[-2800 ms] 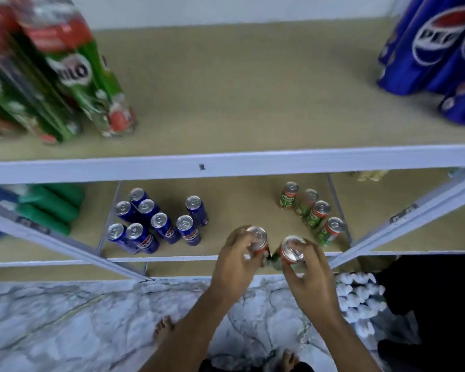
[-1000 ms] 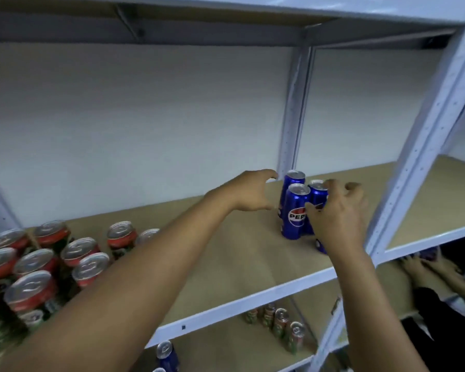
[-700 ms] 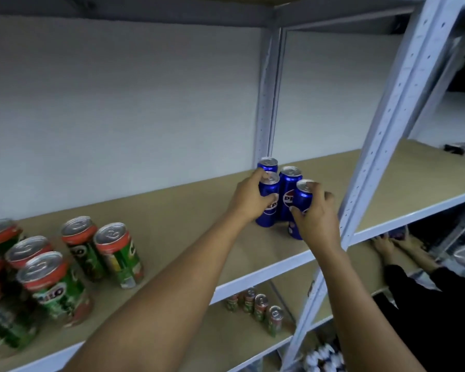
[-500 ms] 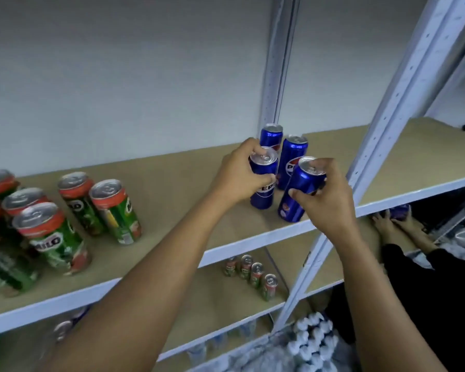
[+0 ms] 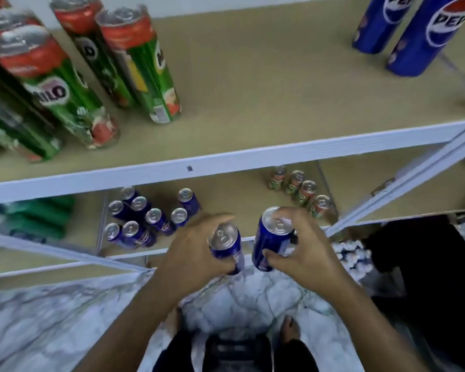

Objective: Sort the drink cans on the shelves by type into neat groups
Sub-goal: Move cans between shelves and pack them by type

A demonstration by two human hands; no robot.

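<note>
We look down past both forearms, which reach forward from the bottom of the frame. Left hand (image 5: 196,248): grip wrapped round a blue can (image 5: 226,247), fingers curled over its side, lid facing us. Right hand (image 5: 304,251): grip grasping a second blue can (image 5: 270,237), thumb low on its side, fingers arched over the rim. Both cans sit at lower centre, held just apart, in front of the lower shelf (image 5: 239,194). On it: blue Pepsi cans (image 5: 145,218) centre left, Milo cans (image 5: 301,189) centre right. Upper shelf (image 5: 253,89): green Milo cans (image 5: 65,76) upper left, two Pepsi cans (image 5: 411,30) upper right.
</note>
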